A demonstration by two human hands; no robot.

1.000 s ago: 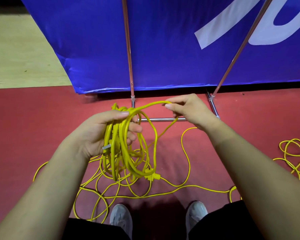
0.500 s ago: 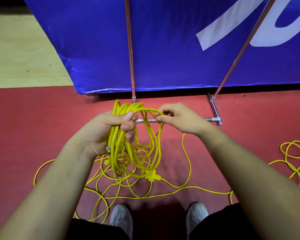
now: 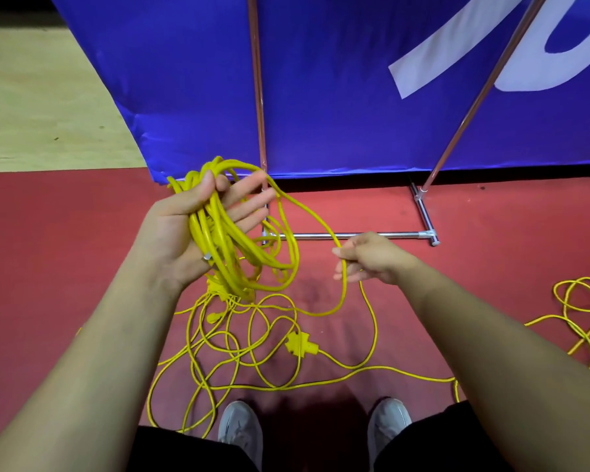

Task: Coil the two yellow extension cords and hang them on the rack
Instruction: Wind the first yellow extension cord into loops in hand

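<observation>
- Left fingers (image 3: 252, 201) almost straight, palm up. Thumb hooks over coil (image 3: 223, 240) and pins it across left hand (image 3: 171, 229).
- Right fingers (image 3: 351, 247) loosely curled. Thumb and index pinch strand (image 3: 307, 211), which runs from coil top to right hand (image 3: 375, 258), then drops to floor. Thumb tip mostly hidden.
- Coil is held in the air in front of rack's left upright; lower loops hang below palm heel. Grey metal bit sticks out under coil there, too hidden to identify.
- Loose loops (image 3: 252, 338) on red floor (image 3: 48, 267) under coil, yellow connector (image 3: 300, 345) among them. Can't tell if that's one cord or two.
- Another pile (image 3: 584, 306) on floor far right, cut off by frame edge.
- Rack (image 3: 348, 235): chrome base bar on floor just beyond the hands; both uprights run up out of view.
- Blue banner (image 3: 321, 97) behind rack. Shoes (image 3: 241, 427) at bottom edge.
</observation>
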